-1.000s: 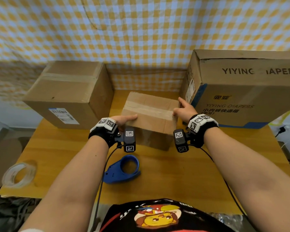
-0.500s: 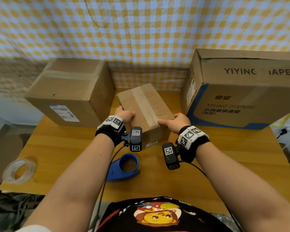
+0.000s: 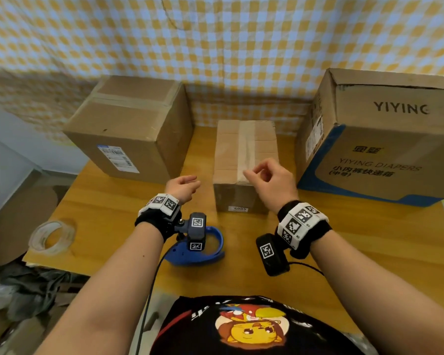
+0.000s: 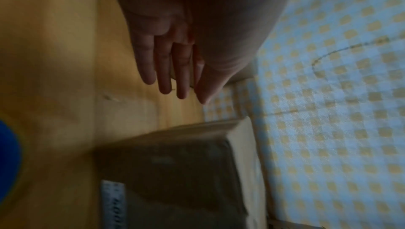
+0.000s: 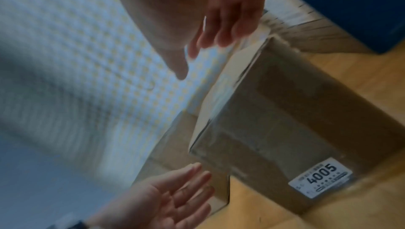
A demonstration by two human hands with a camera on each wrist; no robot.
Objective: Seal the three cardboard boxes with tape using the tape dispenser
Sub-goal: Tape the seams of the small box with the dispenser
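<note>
With both your left hand (image 3: 182,187) and right hand (image 3: 269,180) loose and empty, the small box (image 3: 245,160) sits unheld mid-table, so it may slide when you drag the tape dispenser (image 3: 210,248) across.

Small box (image 3: 245,160) is sitting between left box (image 3: 128,129) and diaper box (image 3: 374,139), leaving narrow gaps; dispenser (image 3: 198,252) is probably blocking near worktop (image 3: 108,216).
</note>
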